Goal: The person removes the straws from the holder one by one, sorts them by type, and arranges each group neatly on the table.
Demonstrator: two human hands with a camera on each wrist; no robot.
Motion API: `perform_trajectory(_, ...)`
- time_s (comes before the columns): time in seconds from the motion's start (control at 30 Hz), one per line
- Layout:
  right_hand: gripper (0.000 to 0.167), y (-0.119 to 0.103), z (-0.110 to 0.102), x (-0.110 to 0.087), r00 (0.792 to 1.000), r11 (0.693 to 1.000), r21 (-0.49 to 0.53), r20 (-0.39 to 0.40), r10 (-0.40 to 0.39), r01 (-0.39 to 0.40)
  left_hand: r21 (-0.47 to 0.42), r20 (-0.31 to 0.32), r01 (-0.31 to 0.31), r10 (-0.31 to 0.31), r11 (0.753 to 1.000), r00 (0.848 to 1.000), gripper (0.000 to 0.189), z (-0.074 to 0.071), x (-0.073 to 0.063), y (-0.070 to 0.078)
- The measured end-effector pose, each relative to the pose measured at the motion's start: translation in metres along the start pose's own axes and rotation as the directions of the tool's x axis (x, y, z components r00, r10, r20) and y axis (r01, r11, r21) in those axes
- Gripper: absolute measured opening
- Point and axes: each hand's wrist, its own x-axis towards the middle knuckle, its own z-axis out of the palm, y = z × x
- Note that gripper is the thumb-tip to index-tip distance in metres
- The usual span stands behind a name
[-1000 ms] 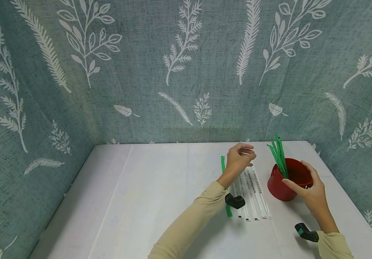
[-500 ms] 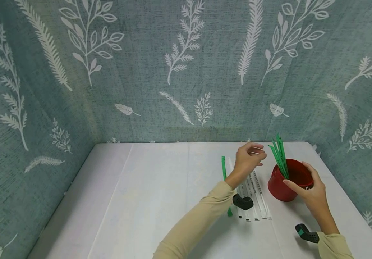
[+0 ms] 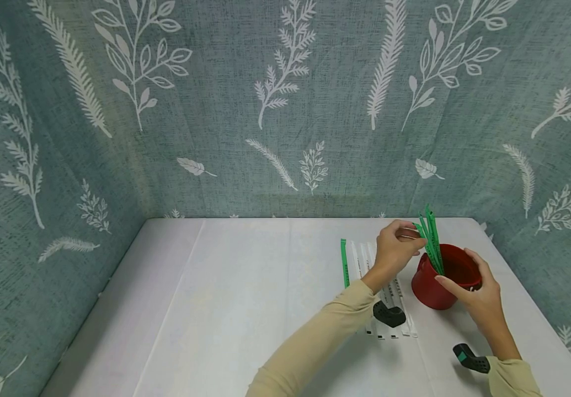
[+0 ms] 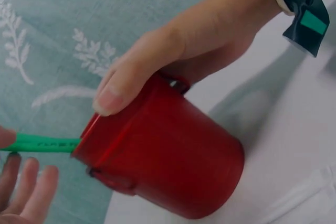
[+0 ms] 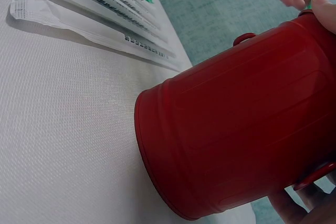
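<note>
A small red bucket [image 3: 430, 288] stands on the table at the right. Several slim green wrapped sticks, perhaps straws [image 3: 433, 242], lean upright in it and rise above its rim. My left hand [image 3: 394, 251] is beside their upper ends; in the left wrist view its thumb and a finger pinch a green wrapped stick [image 4: 47, 142], while the other fingers hang loose. With thumb and fingers around the rim, my right hand [image 3: 484, 292] holds the bucket. In the right wrist view the bucket's wall [image 5: 241, 114] fills the middle, and its inside is hidden.
Left of the bucket, several white printed wrappers [image 5: 79, 30] lie side by side, partly under my left forearm. One green wrapped stick [image 3: 345, 262] lies at their left. The white table [image 3: 240, 286] meets a leaf-patterned cloth [image 3: 215, 110] at the back.
My left hand has moved right, from above the white wrappers to the green sticks in the bucket, and now pinches one. My right hand and the bucket have stayed in place.
</note>
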Motion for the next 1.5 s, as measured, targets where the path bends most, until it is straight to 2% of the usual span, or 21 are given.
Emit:
perform_trajectory(0.13, 0.082, 0.004, 0.001, 0.001, 1.0, 1.0, -0.007, -0.008, 0.0, 0.0, -0.048, -0.023, -0.051, 0.05, 0.998, 0.998, 0.021, 0.007, -0.002, -0.003)
perform_trajectory(0.27, 0.081, 0.003, 0.001, 0.001, 1.0, 1.0, 0.005, -0.008, 0.006, -0.006, -0.051, -0.015, -0.099, 0.099, 0.994, 0.995, 0.021, 0.011, -0.004, -0.004)
perform_trajectory(0.5, 0.082, -0.002, 0.001, 0.0, 1.0, 1.0, 0.003, -0.001, 0.005, -0.005, 0.148, 0.01, -0.154, 0.154, 0.977, 0.988, 0.019, 0.017, -0.006, -0.005)
perform_trajectory(0.73, 0.082, -0.002, 0.0, 0.0, 1.0, 1.0, 0.011, 0.01, -0.003, 0.003, 0.208, 0.056, -0.217, 0.209, 0.954, 0.976, 0.018, 0.02, -0.008, -0.007)
perform_trajectory(0.93, 0.082, -0.004, 0.0, 0.0, 1.0, 1.0, 0.02, 0.018, 0.004, -0.004, 0.238, 0.073, -0.254, 0.243, 0.937, 0.967, 0.019, 0.021, -0.01, -0.007)
perform_trajectory(1.0, 0.082, -0.003, 0.0, 0.0, 1.0, 1.0, 0.019, 0.018, 0.009, -0.009, 0.237, 0.075, -0.266, 0.256, 0.934, 0.964, 0.019, 0.021, -0.011, -0.003)
perform_trajectory(1.1, 0.082, -0.002, 0.0, 0.0, 1.0, 1.0, 0.022, 0.01, 0.018, -0.018, 0.214, 0.078, -0.285, 0.275, 0.934, 0.958, 0.02, 0.02, -0.016, 0.01)
perform_trajectory(1.27, 0.083, -0.002, 0.0, 0.001, 1.0, 0.999, 0.018, 0.014, 0.026, -0.026, 0.099, 0.079, -0.297, 0.29, 0.95, 0.954, 0.02, 0.015, -0.024, 0.034)
perform_trajectory(1.4, 0.083, -0.002, -0.001, 0.001, 1.0, 1.0, 0.02, 0.021, 0.012, -0.012, 0.056, 0.061, -0.309, 0.305, 0.949, 0.95, 0.02, 0.012, -0.026, 0.042)
perform_trajectory(1.5, 0.083, -0.002, -0.001, 0.001, 1.0, 1.0, 0.02, 0.015, 0.012, -0.012, 0.054, 0.053, -0.337, 0.334, 0.94, 0.941, 0.02, 0.01, -0.025, 0.044)
